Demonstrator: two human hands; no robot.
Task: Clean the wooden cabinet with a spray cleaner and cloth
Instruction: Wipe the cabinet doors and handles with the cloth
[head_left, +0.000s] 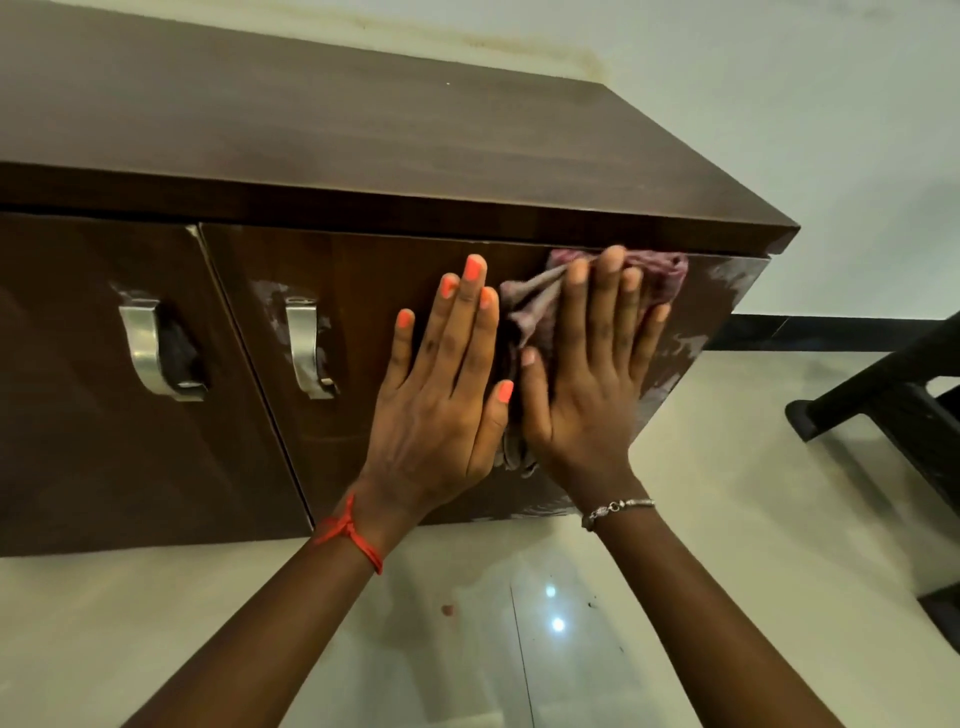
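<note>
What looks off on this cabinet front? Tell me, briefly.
Whitish patches mottle the right door, around its handle and along its right edge: smeared cleaner or worn finish, I cannot tell. The right hand presses the cloth beside them.

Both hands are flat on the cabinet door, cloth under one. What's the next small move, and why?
Probably slide the cloth right with the right hand: whitish smears show along the right edge of the door, just beyond the cloth. The left hand lies flat on the door beside it.
</note>
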